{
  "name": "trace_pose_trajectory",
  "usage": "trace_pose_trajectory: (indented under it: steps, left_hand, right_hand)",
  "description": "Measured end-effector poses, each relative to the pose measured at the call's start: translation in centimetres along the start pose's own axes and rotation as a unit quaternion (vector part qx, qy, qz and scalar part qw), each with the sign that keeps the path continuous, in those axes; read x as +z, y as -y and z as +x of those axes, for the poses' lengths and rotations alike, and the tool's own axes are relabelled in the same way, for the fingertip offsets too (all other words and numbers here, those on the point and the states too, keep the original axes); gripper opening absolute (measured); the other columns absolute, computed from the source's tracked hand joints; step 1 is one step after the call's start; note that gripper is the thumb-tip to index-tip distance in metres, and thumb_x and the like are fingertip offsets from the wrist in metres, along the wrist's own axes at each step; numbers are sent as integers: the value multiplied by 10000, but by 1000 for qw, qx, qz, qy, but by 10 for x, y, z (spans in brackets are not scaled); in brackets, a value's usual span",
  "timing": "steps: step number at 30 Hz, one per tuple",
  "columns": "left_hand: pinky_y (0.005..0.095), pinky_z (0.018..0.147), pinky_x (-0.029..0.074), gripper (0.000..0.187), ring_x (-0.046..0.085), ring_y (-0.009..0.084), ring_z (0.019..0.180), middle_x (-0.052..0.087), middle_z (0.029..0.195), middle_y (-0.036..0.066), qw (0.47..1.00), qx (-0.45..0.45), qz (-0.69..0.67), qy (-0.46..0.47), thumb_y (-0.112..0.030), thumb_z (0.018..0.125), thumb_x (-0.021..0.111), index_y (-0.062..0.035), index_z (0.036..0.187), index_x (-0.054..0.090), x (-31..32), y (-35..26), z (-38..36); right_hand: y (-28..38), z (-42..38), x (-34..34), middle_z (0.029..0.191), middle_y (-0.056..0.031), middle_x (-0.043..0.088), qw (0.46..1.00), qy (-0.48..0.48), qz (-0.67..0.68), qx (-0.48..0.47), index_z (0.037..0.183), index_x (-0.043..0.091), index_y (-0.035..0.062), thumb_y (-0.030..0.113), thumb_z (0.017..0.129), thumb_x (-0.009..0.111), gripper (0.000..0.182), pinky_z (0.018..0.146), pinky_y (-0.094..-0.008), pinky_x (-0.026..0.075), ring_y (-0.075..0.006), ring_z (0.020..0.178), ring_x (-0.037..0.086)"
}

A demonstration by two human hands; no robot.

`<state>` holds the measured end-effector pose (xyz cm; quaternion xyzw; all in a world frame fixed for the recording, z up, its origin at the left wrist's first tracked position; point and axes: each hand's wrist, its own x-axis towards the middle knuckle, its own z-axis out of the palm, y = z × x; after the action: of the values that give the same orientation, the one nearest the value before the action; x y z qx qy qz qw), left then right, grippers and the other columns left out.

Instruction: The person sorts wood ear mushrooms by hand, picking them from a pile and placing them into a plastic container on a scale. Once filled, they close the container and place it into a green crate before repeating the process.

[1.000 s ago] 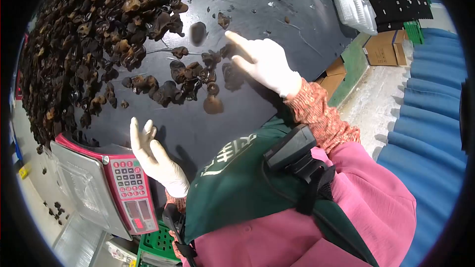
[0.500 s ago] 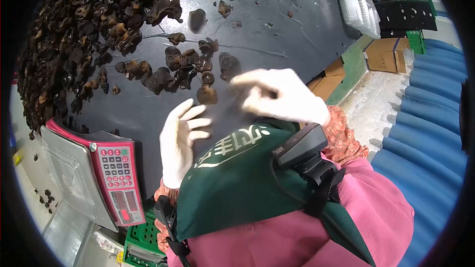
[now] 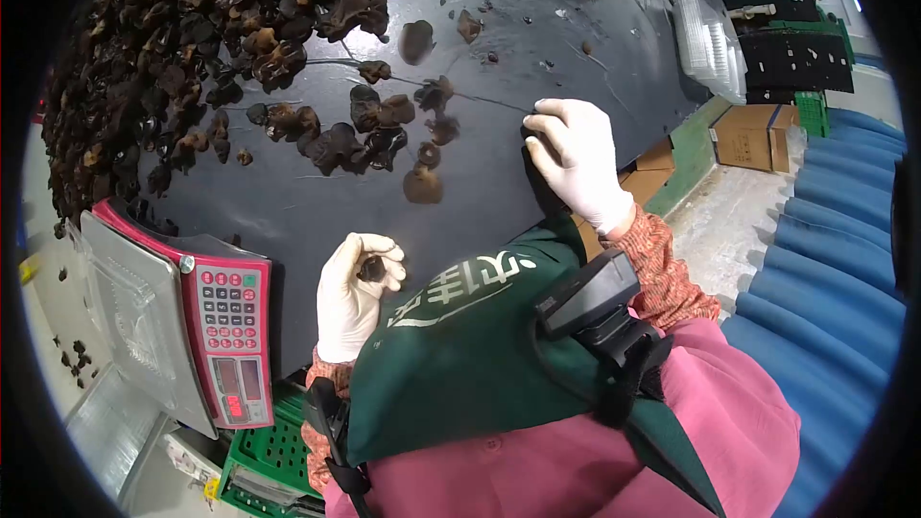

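My left hand (image 3: 357, 293), in a white glove, is closed around a small dark wood ear mushroom (image 3: 371, 269) close to the apron, just right of the scale. My right hand (image 3: 576, 153), gloved too, is over the grey table (image 3: 480, 158) near its right edge. Its fingers are curled toward the thumb, and whatever they may hold is hidden. Between the hands and the big pile lies a loose cluster of wood ear mushrooms (image 3: 360, 129). A flat brown wood ear piece (image 3: 422, 185) is the nearest of them to my left hand.
A large wood ear heap (image 3: 192, 48) covers the table's far left. A pink and grey scale (image 3: 225, 326) stands at the left, above a green crate (image 3: 273, 456). Clear plastic trays (image 3: 708, 48) are stacked at the far right edge. Cardboard box (image 3: 753, 137) sits beyond.
My left hand has gone from open to closed around a wood ear piece. My right hand has moved away to the right, its fingers curled. The view has shifted slightly.
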<state>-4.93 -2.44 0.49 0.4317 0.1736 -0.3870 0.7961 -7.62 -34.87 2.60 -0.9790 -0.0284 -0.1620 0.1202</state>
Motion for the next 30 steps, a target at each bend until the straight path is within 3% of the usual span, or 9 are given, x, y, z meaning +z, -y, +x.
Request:
trace_pose_trajectory:
  steps: [5, 11, 14, 18, 22, 24, 26, 28, 30]
  left_hand:
    - [304, 728, 531, 398, 665, 196, 817, 688, 961, 144, 999, -1, 22, 44, -315, 1074, 465, 41, 1061, 642, 6, -9, 8]
    - [298, 743, 536, 377, 666, 185, 817, 684, 958, 144, 998, 19, 32, 46, -284, 1072, 464, 46, 1055, 646, 2, -13, -2]
    - [313, 736, 531, 394, 663, 204, 810, 688, 955, 145, 999, 32, 18, 28, -304, 1073, 463, 41, 1052, 653, 0, -10, -5]
    - [323, 745, 540, 408, 663, 212, 818, 690, 965, 148, 999, 38, 36, 13, -326, 1068, 474, 40, 1045, 655, 2, -17, -5]
    - [336, 778, 543, 529, 670, 220, 944, 670, 1131, 159, 996, -9, -63, 54, -417, 1087, 365, 20, 1335, 533, 6, -19, 6]
    - [368, 825, 539, 655, 639, 229, 1057, 603, 1305, 112, 997, -14, -60, 52, -561, 1051, 340, -45, 1433, 474, 11, -22, 11]
    - [354, 820, 537, 591, 645, 230, 1037, 630, 1248, 120, 996, -2, -84, 44, -523, 1060, 363, -49, 1366, 542, 14, -25, 13]
    - [348, 777, 552, 548, 657, 244, 986, 660, 1159, 135, 997, -6, -67, 27, -483, 1062, 399, -27, 1308, 577, 6, -24, 12]
    - [339, 734, 561, 456, 672, 265, 917, 686, 1063, 153, 995, -9, -96, 22, -402, 1068, 440, -12, 1214, 626, -4, -22, 10]
  right_hand:
    - [31, 30, 5, 762, -7, 609, 999, -22, 29, -21, 951, 705, 136, 95, 783, 748, 178, 912, -391, 431, -233, 840, 581]
    - [80, 71, 55, 790, -3, 527, 988, -22, 54, -145, 995, 679, 163, 138, 745, 722, 255, 836, -383, 411, -212, 789, 548]
    - [88, 79, 72, 848, -48, 559, 991, 45, 30, -121, 905, 641, 130, 168, 806, 686, 116, 837, -393, 414, -244, 862, 572]
    - [86, 81, 51, 876, -52, 554, 987, 25, 108, -119, 905, 641, 137, 199, 787, 727, 159, 837, -395, 397, -242, 886, 566]
    - [105, 84, 7, 775, -76, 626, 912, 186, 362, 59, 887, 689, 72, 193, 811, 730, 149, 698, -387, 473, -265, 723, 615]
    - [108, 81, 15, 735, -93, 630, 934, 115, 331, -66, 889, 710, 58, 210, 833, 723, 163, 658, -391, 479, -282, 681, 621]
    - [114, 83, 13, 727, -78, 614, 954, 81, 268, -106, 846, 699, 78, 216, 847, 713, 139, 707, -394, 464, -276, 696, 613]
    - [100, 87, 25, 718, -55, 602, 965, 88, 223, -102, 832, 688, 106, 243, 862, 699, 140, 738, -393, 439, -267, 705, 604]
    - [92, 88, 25, 757, -61, 646, 996, 74, 41, -35, 929, 682, 113, 276, 850, 708, 183, 705, -387, 426, -251, 723, 629]
